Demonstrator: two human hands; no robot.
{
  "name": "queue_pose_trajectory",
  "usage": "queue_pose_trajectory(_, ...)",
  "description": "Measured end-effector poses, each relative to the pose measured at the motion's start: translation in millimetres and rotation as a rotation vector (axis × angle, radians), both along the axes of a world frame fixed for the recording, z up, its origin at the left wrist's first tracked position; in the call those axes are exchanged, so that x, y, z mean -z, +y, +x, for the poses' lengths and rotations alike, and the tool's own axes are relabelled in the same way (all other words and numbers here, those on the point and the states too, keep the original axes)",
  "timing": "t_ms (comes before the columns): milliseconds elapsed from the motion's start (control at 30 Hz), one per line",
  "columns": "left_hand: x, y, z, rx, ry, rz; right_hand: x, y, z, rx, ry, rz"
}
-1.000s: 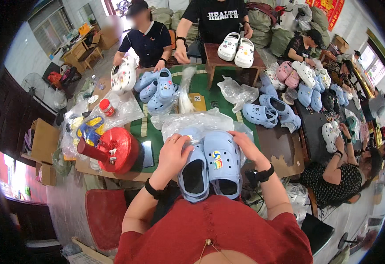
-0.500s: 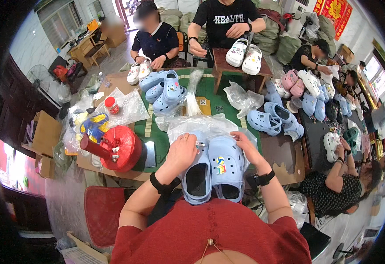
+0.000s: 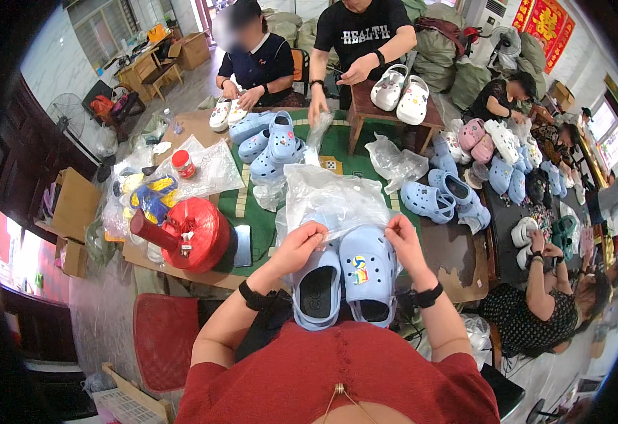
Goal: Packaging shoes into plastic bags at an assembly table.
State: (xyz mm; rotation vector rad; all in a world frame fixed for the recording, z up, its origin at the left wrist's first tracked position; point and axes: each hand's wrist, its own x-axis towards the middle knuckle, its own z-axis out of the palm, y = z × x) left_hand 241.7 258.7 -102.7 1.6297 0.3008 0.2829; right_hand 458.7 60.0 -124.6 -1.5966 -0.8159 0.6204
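Note:
A pair of light blue clogs rests against my front at the table's near edge: the left clog (image 3: 316, 286) and the right clog (image 3: 376, 283), which bears a colourful ball charm. A clear plastic bag (image 3: 337, 194) lies over their toe ends. My left hand (image 3: 300, 246) pinches the bag's near left edge, fingers closed. At the opposite edge, my right hand (image 3: 403, 239) holds the film between thumb and fingers. The left clog's toe is partly hidden by the bag and my left hand.
A red tape dispenser (image 3: 194, 235) and a phone (image 3: 242, 246) lie left of me. More blue clogs (image 3: 281, 145) stand ahead, others (image 3: 429, 201) to the right. Across the table, a co-worker's hand (image 3: 317, 106) touches a bundle of clear strips (image 3: 316, 138) beside a wooden stool (image 3: 394, 109).
My hands have gone from the clogs' sides to the bag's edge, and the bag has lifted and spread over the toes. The standing co-worker's hand has reached down to the clear strips.

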Motion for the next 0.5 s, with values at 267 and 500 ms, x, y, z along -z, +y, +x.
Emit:
queue_pose_trajectory(267, -2, -4, -18, -0.025, -0.067, 0.270, -32, -2, -33, 0.157, -0.755, 0.169)
queue_pose_trajectory(500, -13, -9, -30, 0.058, -0.164, 0.517, 0, -18, -28, 0.193, -0.648, 0.069)
